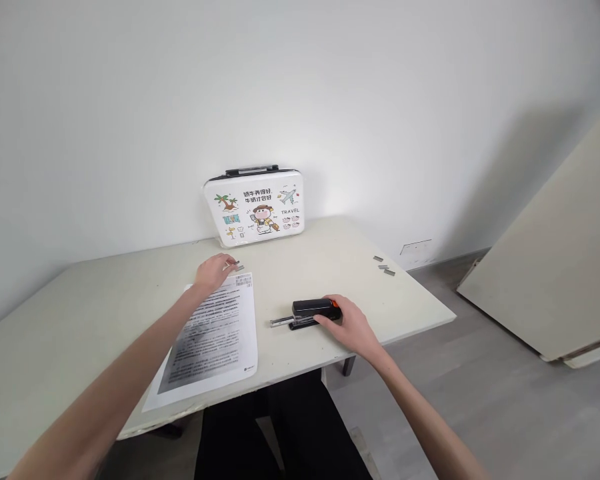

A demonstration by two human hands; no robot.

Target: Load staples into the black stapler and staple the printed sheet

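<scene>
Wearer, head view. Left hand (211, 273): bare, slender fingers, narrow wrist. Left forearm (125, 370): bare along the whole visible length, slim at the wrist and broadening toward the lower left edge, where the frame cuts it off. Right hand (354, 325): likewise bare, similar slim build. Right forearm (427, 417): bare, smooth in outline, widening gradually to the bottom edge. Lower body: black trousers (307, 423), plain and dark throughout, both legs partly visible; seams and fabric texture too dark to resolve. Fingernail detail too small to tell.
</scene>
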